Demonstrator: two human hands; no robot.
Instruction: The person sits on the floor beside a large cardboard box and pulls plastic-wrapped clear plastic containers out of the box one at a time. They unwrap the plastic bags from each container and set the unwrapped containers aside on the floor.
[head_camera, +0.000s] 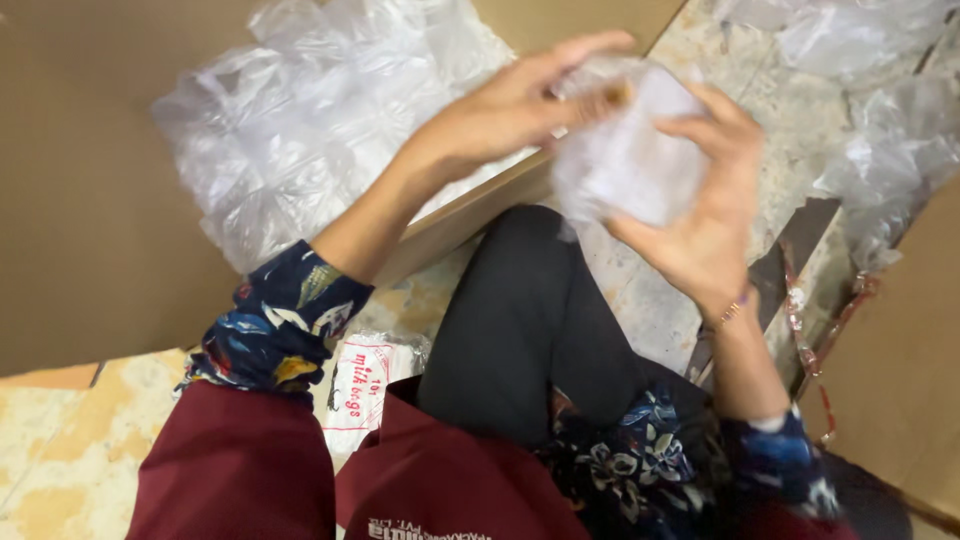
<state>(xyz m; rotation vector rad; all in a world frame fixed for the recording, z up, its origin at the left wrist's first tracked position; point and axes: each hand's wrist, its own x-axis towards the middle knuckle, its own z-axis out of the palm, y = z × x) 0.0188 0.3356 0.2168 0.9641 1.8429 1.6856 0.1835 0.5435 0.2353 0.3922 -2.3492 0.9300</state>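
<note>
- Your left hand (510, 110) pinches the top edge of a small clear plastic packet (625, 150), fingers closed on it
- Your right hand (700, 210) cups the packet from below, above your knee
- Behind it, a cardboard box (90, 180) holds more plastic bags (310, 110)

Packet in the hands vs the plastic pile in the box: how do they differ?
The packet is small and held up between the left hand and right hand; the pile is large and lies loose in the cardboard box. The packet looks white and compact, the pile crumpled and see-through. Both are thin clear plastic.
</note>
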